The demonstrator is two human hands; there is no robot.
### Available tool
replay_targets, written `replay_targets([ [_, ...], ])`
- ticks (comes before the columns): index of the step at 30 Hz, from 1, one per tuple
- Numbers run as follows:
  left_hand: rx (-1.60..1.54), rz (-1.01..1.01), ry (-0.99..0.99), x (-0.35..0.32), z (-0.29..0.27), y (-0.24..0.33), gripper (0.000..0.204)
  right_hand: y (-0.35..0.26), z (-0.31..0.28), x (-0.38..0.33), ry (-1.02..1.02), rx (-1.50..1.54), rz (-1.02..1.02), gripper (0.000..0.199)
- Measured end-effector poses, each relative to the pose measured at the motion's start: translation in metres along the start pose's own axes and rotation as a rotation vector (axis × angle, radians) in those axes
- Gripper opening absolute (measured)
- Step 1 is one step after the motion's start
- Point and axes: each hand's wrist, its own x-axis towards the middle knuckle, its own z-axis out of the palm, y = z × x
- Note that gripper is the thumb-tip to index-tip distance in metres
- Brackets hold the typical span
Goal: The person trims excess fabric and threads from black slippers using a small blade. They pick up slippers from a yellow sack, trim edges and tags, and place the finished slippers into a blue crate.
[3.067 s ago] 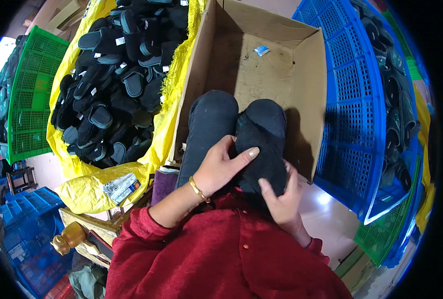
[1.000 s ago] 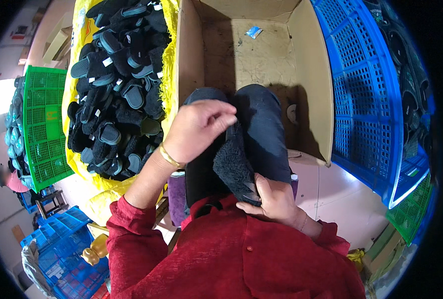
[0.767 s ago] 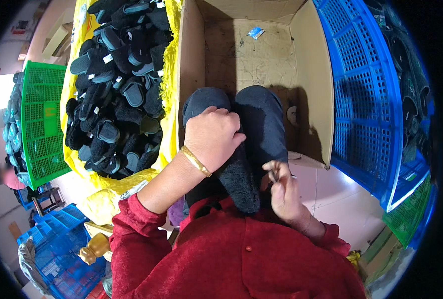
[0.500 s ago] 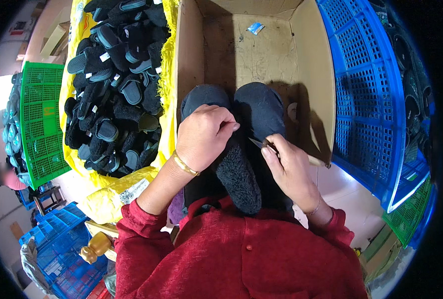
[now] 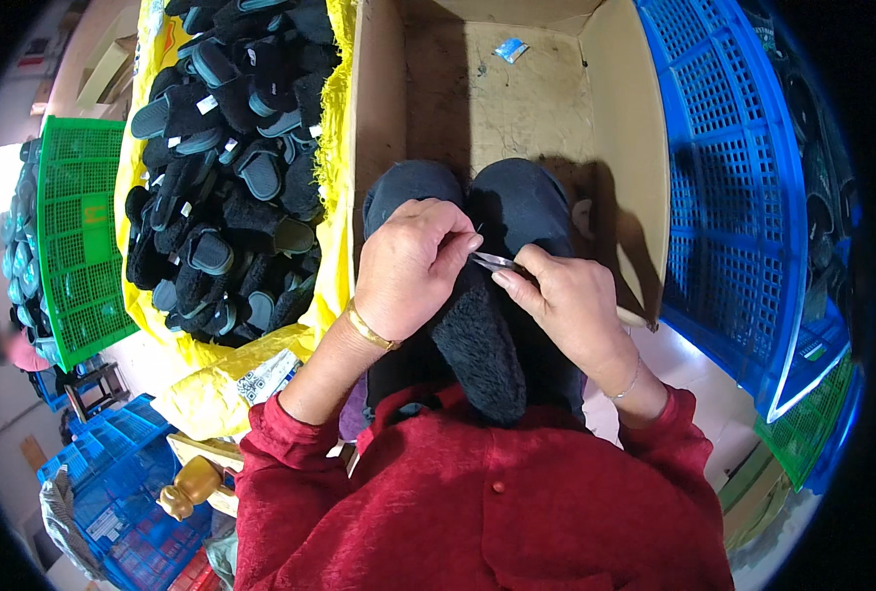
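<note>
A fuzzy black slipper lies lengthwise on my lap, its far end hidden beneath my left hand. That hand has a gold bangle at the wrist. Its thumb and forefinger are pinched together just above the slipper; what is between them is too small to make out. My right hand is closed around small metal scissors, most of the handle covered by the fingers. The blades point left and almost meet the left fingertips.
An open cardboard box stands beyond my knees, with a small blue packet inside. On the left, a yellow sack is full of black slippers. Blue crates flank the right, a green crate the far left. A person sits farther off.
My right hand has moved left and up, bringing the scissors' blades up to the left fingertips. The left hand has shifted slightly right.
</note>
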Motion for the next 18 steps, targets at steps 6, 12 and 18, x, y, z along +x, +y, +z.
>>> replay_targets([
  [6, -0.196, -0.078, 0.038, 0.01, -0.003, 0.002, 0.008, 0.005, 0.006, -0.003, 0.043, 0.082, 0.099, 0.035],
  [12, 0.423, 0.18, 0.407, 0.042, -0.019, 0.0, 0.046, -0.007, -0.005, -0.049, 0.053, 0.705, 0.301, 0.026],
  [18, -0.159, -0.242, -0.129, -0.056, -0.016, 0.008, 0.024, -0.033, -0.011, -0.082, -0.023, 0.396, 0.007, 0.07],
])
